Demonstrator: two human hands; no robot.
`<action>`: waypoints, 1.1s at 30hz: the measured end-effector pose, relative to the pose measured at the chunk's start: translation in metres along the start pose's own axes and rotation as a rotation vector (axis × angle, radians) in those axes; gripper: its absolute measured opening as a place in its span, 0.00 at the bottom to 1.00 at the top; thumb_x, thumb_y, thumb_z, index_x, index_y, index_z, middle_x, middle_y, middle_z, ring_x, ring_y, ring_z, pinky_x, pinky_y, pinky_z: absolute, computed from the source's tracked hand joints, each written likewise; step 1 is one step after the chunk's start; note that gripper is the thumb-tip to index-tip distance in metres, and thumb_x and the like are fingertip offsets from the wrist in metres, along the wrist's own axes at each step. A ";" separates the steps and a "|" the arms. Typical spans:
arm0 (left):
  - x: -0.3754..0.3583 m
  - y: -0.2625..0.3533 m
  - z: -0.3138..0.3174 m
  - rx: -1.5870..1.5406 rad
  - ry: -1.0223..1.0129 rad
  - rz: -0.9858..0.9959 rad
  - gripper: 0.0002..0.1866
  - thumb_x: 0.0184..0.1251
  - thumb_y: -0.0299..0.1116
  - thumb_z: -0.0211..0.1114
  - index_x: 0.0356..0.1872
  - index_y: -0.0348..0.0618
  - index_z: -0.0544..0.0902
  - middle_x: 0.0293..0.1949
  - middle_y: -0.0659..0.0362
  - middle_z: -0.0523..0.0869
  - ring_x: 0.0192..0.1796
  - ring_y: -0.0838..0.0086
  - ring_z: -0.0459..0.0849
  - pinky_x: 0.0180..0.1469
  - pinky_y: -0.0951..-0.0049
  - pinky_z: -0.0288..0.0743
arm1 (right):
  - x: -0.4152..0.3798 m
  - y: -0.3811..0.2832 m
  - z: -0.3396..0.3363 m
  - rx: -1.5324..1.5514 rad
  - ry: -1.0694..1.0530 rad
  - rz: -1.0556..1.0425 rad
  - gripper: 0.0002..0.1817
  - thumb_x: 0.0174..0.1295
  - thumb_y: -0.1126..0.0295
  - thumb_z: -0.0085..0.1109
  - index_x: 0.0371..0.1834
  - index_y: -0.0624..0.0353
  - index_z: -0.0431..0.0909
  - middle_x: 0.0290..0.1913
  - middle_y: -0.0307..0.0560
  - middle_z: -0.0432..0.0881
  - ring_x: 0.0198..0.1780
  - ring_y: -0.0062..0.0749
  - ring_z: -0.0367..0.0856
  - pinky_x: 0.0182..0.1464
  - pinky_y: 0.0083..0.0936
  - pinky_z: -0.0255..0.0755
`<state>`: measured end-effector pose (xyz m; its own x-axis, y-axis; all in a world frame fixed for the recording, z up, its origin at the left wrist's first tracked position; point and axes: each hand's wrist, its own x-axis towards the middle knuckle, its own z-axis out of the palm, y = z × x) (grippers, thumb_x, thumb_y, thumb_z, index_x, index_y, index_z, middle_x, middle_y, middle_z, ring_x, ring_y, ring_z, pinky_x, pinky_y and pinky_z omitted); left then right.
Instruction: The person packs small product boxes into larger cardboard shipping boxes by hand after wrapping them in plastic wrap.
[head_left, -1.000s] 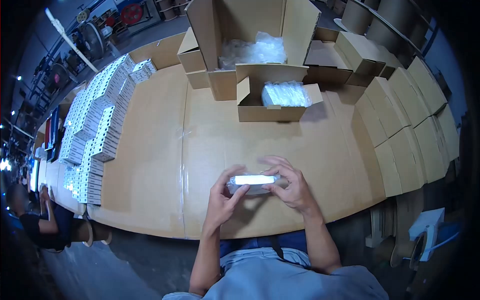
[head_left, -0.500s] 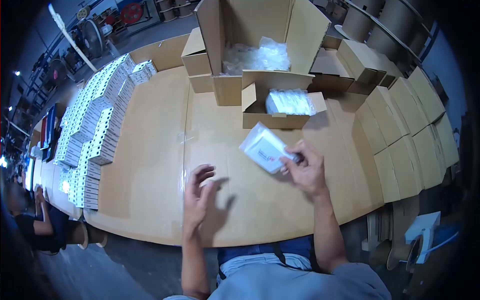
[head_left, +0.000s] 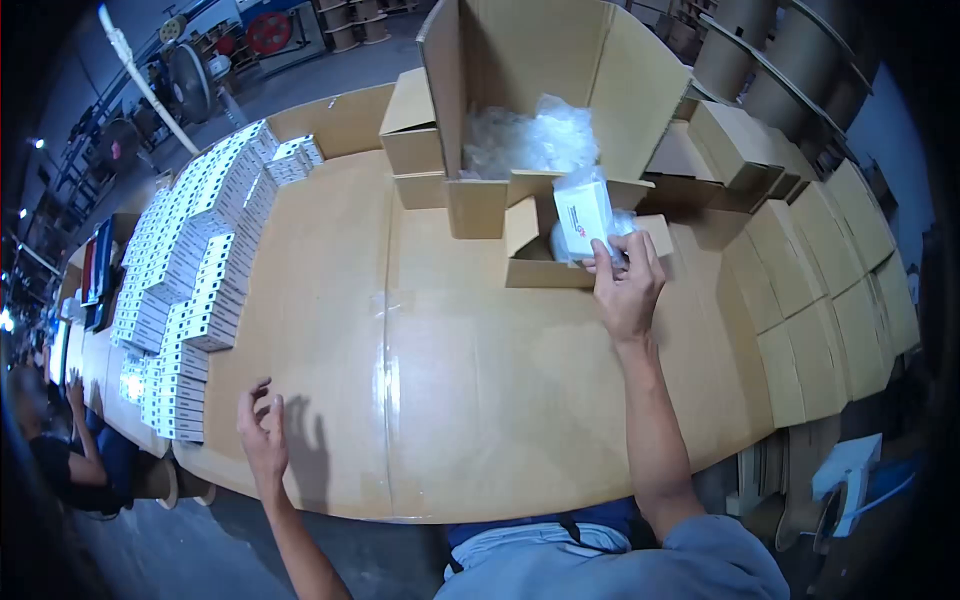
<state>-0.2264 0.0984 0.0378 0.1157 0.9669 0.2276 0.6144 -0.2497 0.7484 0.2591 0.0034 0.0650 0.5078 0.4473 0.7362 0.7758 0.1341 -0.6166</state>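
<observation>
My right hand (head_left: 630, 285) grips a bagged white packet (head_left: 583, 212) by its lower edge, thumb on the front. The packet has small print and a clear plastic sleeve. It is held above the small open carton (head_left: 540, 273), partly covering the clear plastic-wrapped contents inside. Over the left part of the cardboard-covered table (head_left: 330, 300), my left hand (head_left: 263, 435) is empty, its fingers loosely curled and apart. The stacked small white boxes (head_left: 215, 240) stand beyond it on the left.
Behind the small carton, a large open cardboard box (head_left: 530, 60) contains crumpled clear plastic (head_left: 545, 138). Closed brown cartons (head_left: 820, 290) are stacked along the right edge. Another person (head_left: 85, 445) is at the far left. Large spools (head_left: 735, 45) stand at back right.
My right hand has carried the packet up and away from me, from the table in front of the small carton to above it. My left hand has moved left and toward me.
</observation>
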 end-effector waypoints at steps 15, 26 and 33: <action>0.080 -0.070 -0.045 0.513 0.326 0.273 0.26 0.61 0.24 0.68 0.62 0.37 0.75 0.61 0.45 0.77 0.67 0.49 0.74 0.69 0.56 0.69 | 0.010 0.039 0.026 -0.427 -0.284 0.041 0.11 0.60 0.80 0.67 0.34 0.69 0.70 0.32 0.59 0.77 0.35 0.57 0.78 0.41 0.46 0.71; 0.130 -0.117 -0.056 0.652 0.393 0.344 0.26 0.59 0.22 0.67 0.61 0.40 0.77 0.54 0.52 0.81 0.61 0.55 0.78 0.64 0.58 0.73 | -0.011 0.047 0.042 -0.640 -0.283 0.151 0.10 0.70 0.71 0.60 0.37 0.69 0.81 0.43 0.53 0.79 0.40 0.52 0.83 0.43 0.45 0.75; 0.105 -0.119 -0.054 0.705 0.465 0.391 0.18 0.50 0.20 0.72 0.45 0.44 0.84 0.48 0.56 0.82 0.57 0.58 0.80 0.58 0.57 0.76 | -0.039 0.039 0.024 -0.723 -0.345 0.140 0.19 0.77 0.63 0.49 0.63 0.57 0.83 0.73 0.53 0.68 0.64 0.52 0.77 0.58 0.44 0.76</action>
<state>-0.3299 0.2266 0.0060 0.1840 0.6642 0.7246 0.9474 -0.3163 0.0494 0.2606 0.0122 0.0052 0.5656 0.6809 0.4652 0.8236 -0.4950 -0.2768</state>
